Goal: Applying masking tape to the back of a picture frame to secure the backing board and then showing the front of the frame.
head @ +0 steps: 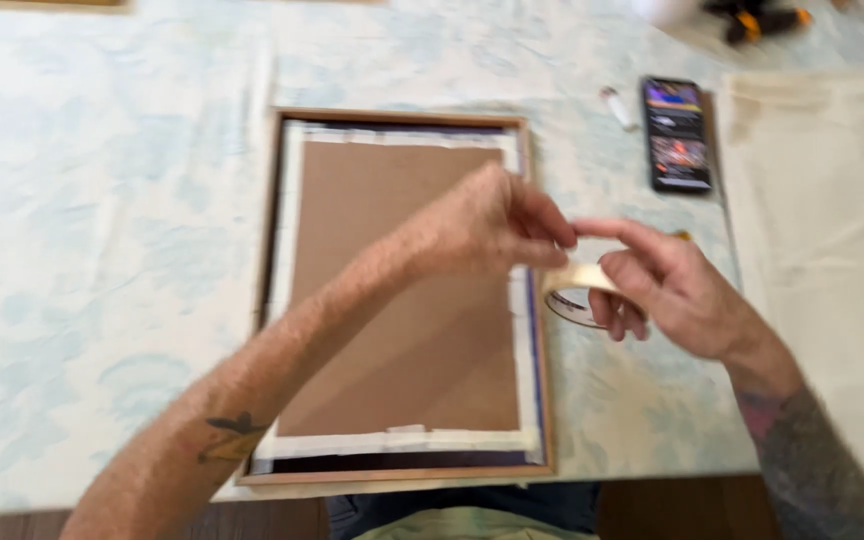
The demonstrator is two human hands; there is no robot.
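While our right hand point(667, 285) grips the cream ring-shaped roll of masking tape point(577, 292) just right of the rectangular wooden frame point(542, 300), our left hand point(492, 225) pinches its free end above that frame's right rail, whose long axis runs toward us

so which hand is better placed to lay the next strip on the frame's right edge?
Probably left. The left hand pinches the tape end directly over the wooden picture frame, while the right hand holds the cream masking-tape roll just off its right edge.
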